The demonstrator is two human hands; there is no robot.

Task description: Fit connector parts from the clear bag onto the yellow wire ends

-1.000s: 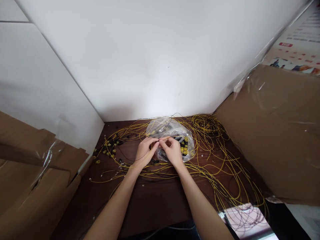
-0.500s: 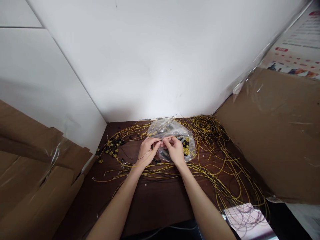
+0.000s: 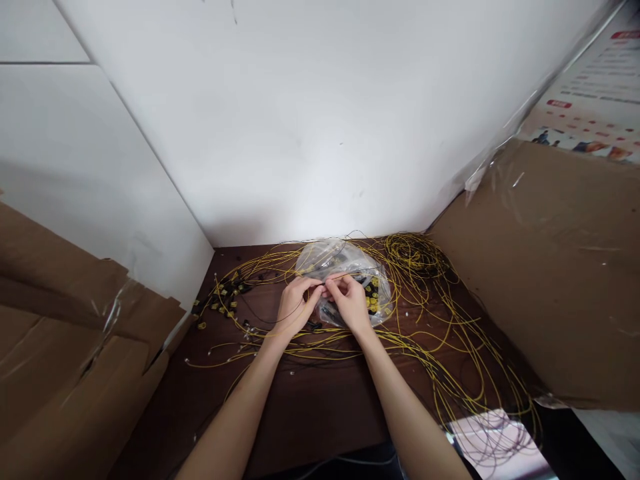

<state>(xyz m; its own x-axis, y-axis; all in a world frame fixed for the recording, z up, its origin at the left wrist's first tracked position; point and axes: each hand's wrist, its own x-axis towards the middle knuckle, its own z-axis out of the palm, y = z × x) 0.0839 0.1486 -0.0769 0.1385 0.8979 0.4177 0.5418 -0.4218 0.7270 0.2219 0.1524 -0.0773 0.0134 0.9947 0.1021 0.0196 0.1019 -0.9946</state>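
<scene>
My left hand point(image 3: 296, 305) and my right hand point(image 3: 350, 301) meet fingertip to fingertip over a clear plastic bag point(image 3: 320, 255). Both pinch a thin black wire, one part of which loops out to the left point(image 3: 260, 318). Its end between the fingers is too small and covered to make out. Inside the bag, beside my right hand, lie several small black and yellow connectors point(image 3: 373, 301). More black and yellow connectors point(image 3: 223, 293) are heaped to the left, at the ends of yellow wires point(image 3: 265, 259).
Bundled yellow and black wires point(image 3: 425, 363) run below my hands and off the right front edge. A coil of wire point(image 3: 413, 253) sits at the back right. Cardboard point(image 3: 550, 280) stands on the right, more cardboard point(image 3: 75, 320) on the left, and a white wall point(image 3: 320, 133) behind.
The view has tilted very slightly. Both hands keep their pinch over the bag, with only small finger movement.
</scene>
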